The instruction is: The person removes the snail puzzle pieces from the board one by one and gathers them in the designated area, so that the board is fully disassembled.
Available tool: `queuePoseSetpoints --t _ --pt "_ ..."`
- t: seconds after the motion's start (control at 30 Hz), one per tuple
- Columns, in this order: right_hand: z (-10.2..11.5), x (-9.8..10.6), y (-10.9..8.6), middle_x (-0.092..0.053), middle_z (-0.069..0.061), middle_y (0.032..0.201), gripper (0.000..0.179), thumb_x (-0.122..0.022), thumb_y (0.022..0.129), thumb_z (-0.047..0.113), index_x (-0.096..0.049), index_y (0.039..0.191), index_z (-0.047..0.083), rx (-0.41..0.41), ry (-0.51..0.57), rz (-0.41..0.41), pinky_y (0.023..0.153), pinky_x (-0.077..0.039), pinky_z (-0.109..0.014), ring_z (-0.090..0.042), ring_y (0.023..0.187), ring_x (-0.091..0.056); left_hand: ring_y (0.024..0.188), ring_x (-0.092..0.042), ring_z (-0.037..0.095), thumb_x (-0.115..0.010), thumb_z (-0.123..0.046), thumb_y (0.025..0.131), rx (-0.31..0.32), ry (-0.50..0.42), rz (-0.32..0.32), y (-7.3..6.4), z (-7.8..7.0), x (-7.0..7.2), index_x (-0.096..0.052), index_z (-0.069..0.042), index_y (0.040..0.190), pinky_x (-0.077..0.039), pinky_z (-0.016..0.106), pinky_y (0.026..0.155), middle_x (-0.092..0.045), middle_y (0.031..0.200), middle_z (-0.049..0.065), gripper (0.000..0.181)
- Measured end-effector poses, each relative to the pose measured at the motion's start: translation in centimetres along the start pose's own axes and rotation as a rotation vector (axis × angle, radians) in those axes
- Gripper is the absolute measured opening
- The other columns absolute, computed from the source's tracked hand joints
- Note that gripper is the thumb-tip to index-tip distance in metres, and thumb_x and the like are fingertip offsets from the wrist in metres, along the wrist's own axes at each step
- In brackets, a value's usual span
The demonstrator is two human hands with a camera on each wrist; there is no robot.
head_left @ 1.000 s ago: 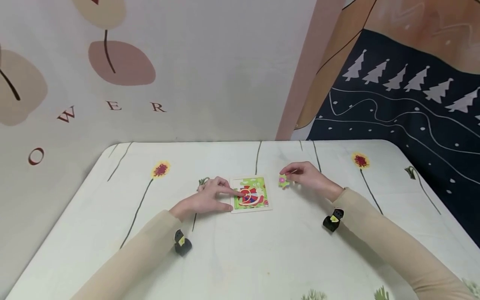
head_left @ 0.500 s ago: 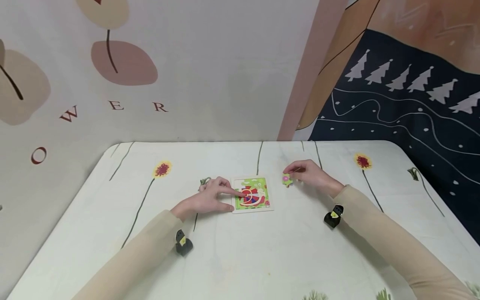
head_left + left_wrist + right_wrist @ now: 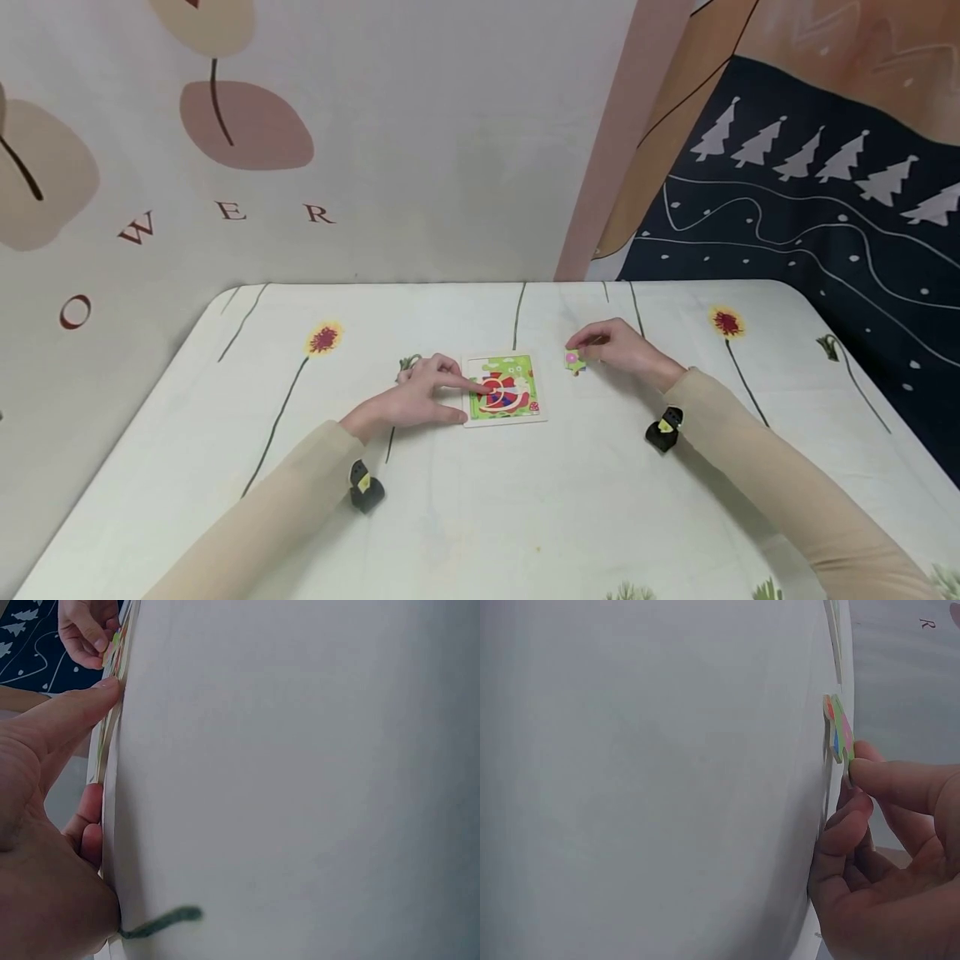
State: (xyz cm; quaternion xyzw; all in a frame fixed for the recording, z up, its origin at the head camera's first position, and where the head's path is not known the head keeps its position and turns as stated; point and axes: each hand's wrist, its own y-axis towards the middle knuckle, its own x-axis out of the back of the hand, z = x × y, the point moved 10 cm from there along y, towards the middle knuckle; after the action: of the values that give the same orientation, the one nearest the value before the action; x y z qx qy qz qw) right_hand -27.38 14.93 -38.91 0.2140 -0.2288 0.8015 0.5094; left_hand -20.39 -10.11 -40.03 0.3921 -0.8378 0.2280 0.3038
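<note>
A square jigsaw puzzle board with a red snail-like picture on green lies flat on the table, light-bordered. My left hand is at its left side. The extended index finger touches the picture, and the thumb is at the board's near left corner. To the right of the board, my right hand pinches a puzzle piece, green with a pink flower, between thumb and fingers. The right wrist view shows the piece edge-on, with red and blue parts, close to the tabletop.
A white cloth with printed flowers and stems covers the table. Behind it hangs a pale printed backdrop, with a dark tree-patterned cloth at the right. Both sleeves carry black wrist devices.
My right hand has drawn slightly to the right with the puzzle piece, then stays nearly still. The left hand and the board keep their places.
</note>
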Motion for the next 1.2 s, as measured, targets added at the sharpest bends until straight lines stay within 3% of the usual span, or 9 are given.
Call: queuePoseSetpoints --t 0.33,0.7,1.2 --pt "-0.4 0.1 0.2 -0.071 -0.019 0.120 0.023 -0.062 0.098 0.003 -0.075 0.116 -0.005 -0.007 -0.009 -0.004 0.083 -0.044 -0.030 -0.021 0.098 -0.056 0.124 -0.033 0.034 -0.079 -0.022 0.090 0.031 -0.021 0.004 0.1 0.3 -0.1 -0.073 -0.020 0.132 -0.015 0.060 0.102 -0.044 0.129 0.007 0.042" --pt "-0.9 0.1 0.3 -0.069 -0.018 0.119 0.024 -0.062 0.101 0.006 -0.072 0.120 -0.003 -0.055 -0.003 -0.025 0.076 -0.048 -0.027 -0.022 0.096 -0.056 0.125 -0.032 0.035 -0.078 -0.022 0.091 0.027 -0.036 0.005 0.1 0.4 -0.1 -0.073 -0.019 0.132 -0.013 0.063 0.104 -0.044 0.130 0.007 0.041" --pt "1.4 -0.9 -0.5 -0.071 -0.020 0.106 0.022 -0.063 0.099 0.004 -0.071 0.116 -0.007 0.065 0.057 0.012 0.073 -0.046 -0.028 -0.021 0.085 -0.062 0.117 -0.040 0.031 -0.079 -0.019 0.088 0.068 0.055 -0.009 0.9 -0.6 0.4 -0.075 -0.024 0.128 -0.030 0.058 0.101 -0.049 0.128 0.012 0.041"
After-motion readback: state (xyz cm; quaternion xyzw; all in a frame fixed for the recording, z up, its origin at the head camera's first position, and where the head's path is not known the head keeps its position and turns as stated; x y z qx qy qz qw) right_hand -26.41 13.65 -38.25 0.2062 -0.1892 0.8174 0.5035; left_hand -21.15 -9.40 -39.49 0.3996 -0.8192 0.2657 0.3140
